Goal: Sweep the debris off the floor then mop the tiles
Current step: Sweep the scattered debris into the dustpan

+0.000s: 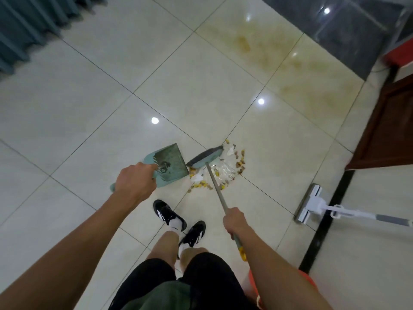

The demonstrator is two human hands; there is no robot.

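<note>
My left hand (135, 183) grips the handle of a teal dustpan (171, 163), whose mouth faces the debris. My right hand (237, 221) holds the grey handle of a teal broom (206, 157); its head lies on the floor just right of the pan. A pile of debris (225, 173), yellow and brown bits with white scraps and clear plastic, lies beside and in front of the broom head. A white flat mop (309, 203) lies on the tiles to the right, untouched. Yellowish stains (268, 54) smear the tiles farther ahead.
My feet in black shoes (168, 214) stand just behind the pile. Teal curtains (29, 25) hang at the far left. A dark wooden door (384, 130) and a black floor strip (328, 220) run along the right. An orange bucket (304, 276) sits by my right arm.
</note>
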